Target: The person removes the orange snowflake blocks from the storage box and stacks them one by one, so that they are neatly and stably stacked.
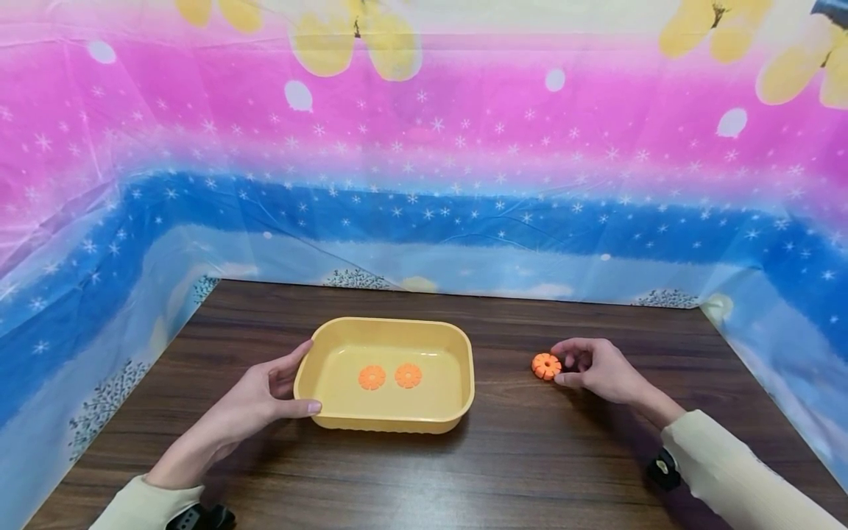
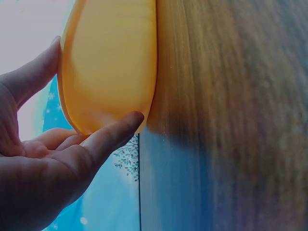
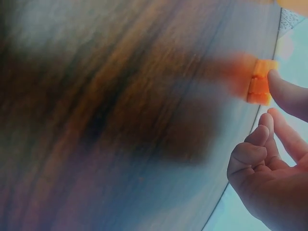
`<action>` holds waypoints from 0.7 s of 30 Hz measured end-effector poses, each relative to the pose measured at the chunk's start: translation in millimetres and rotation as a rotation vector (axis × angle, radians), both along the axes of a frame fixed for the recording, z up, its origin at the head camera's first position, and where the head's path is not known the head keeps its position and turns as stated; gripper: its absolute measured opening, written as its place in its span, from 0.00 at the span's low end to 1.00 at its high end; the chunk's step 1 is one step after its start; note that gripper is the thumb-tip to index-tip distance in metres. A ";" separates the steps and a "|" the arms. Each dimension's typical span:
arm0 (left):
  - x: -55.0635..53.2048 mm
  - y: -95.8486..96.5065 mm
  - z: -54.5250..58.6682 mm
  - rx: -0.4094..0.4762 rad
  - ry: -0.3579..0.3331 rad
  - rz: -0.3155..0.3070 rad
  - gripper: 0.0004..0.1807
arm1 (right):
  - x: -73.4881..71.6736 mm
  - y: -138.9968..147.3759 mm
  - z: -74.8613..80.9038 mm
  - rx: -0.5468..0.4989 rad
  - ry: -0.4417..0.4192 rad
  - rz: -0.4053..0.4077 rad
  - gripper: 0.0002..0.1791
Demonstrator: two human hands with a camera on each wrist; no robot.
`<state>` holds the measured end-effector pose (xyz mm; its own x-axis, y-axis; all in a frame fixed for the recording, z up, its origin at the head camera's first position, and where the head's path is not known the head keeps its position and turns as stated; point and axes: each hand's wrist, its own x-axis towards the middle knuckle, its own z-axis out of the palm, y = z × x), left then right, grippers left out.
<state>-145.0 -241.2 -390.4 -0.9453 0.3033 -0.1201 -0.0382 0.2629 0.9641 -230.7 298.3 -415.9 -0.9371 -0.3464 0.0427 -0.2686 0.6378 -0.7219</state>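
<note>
A yellow rectangular plastic basin (image 1: 384, 405) stands on the dark wooden table, left of centre. My left hand (image 1: 248, 405) grips its left end, thumb over the near rim corner and fingers along the outer wall; the left wrist view shows that hand (image 2: 62, 159) against the basin's side (image 2: 110, 57). Two flat orange notched discs (image 1: 372, 377) (image 1: 408, 376) lie side by side on the basin floor. Right of the basin, my right hand (image 1: 606, 372) pinches a thicker-looking orange notched disc (image 1: 546, 366) at its edge between thumb and index finger; its side (image 3: 260, 84) shows in the right wrist view.
The wood-grain table (image 1: 424, 478) extends around the basin and between the hands. A patterned pink and blue cloth (image 1: 424, 169) hangs behind the table and along both sides. Dark straps (image 1: 664, 470) sit at both wrists.
</note>
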 end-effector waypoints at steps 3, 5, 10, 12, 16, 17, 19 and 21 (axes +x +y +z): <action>0.1 -0.1 -0.3 0.004 0.000 0.000 0.56 | 2.7 -0.9 3.2 0.010 0.010 -0.011 0.24; 0.0 0.0 -0.4 0.005 0.001 0.000 0.56 | 4.2 -2.1 6.2 0.018 0.017 -0.021 0.24; -0.1 0.0 -0.4 -0.002 0.004 -0.001 0.56 | 7.0 -7.5 15.5 0.023 0.034 -0.019 0.25; 0.1 0.1 -0.2 -0.007 0.004 0.000 0.56 | 7.3 -10.4 19.1 0.031 0.044 -0.013 0.24; 0.5 0.3 0.0 -0.003 0.000 0.001 0.56 | 7.7 -18.0 27.3 0.043 0.055 -0.002 0.21; 0.6 0.3 0.0 0.000 -0.001 0.001 0.56 | 7.8 -20.2 29.7 0.045 0.059 0.004 0.21; 0.5 0.2 -0.1 0.004 0.001 0.000 0.56 | 8.4 -25.0 34.7 0.046 0.068 0.019 0.19; 0.4 0.1 -0.3 0.007 0.003 -0.002 0.56 | 9.4 -29.9 39.0 0.047 0.073 0.032 0.18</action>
